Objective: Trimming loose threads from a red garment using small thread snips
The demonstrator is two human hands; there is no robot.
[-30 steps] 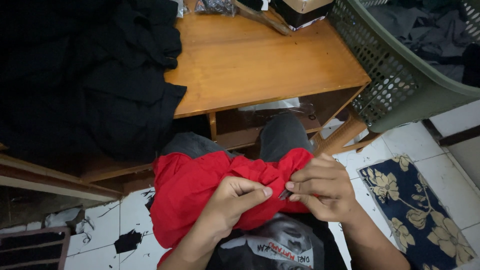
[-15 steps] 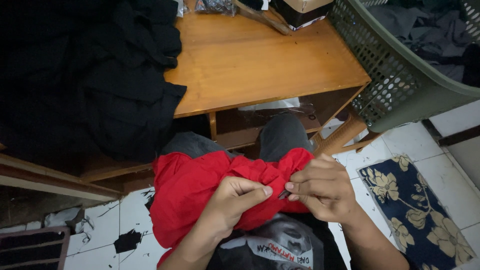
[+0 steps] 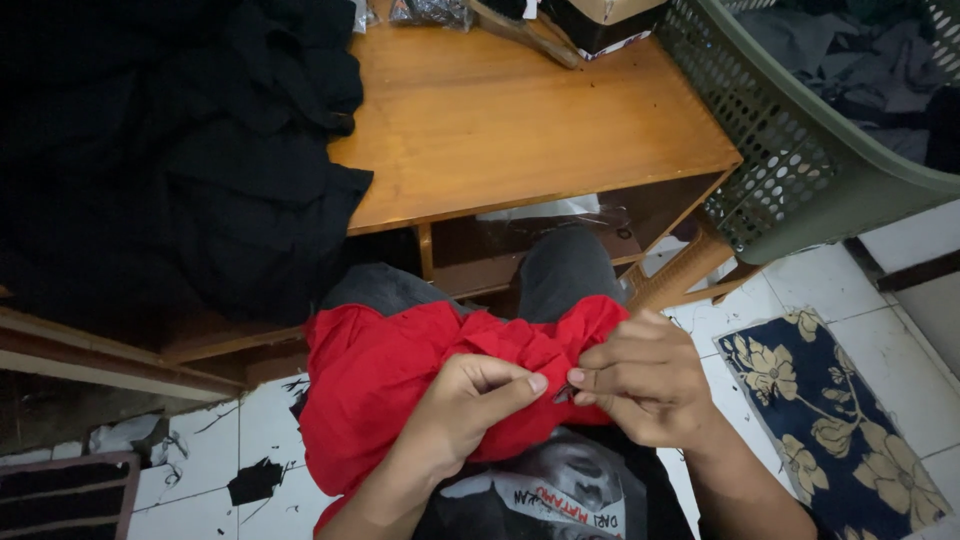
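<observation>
Head view: the left hand and the right hand meet fingertip to fingertip, both pinched shut on a bunched fold of the red cloth, which lies across the person's lap just below the front edge of the wooden counter. A heap of black fabric covers the counter's left side, a green perforated basket stands at its right, and a dark floral mat lies on the white tiled floor.

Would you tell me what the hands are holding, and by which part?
Both the left hand and right hand pinch the red cloth at a bunched fold on its near edge.
</observation>
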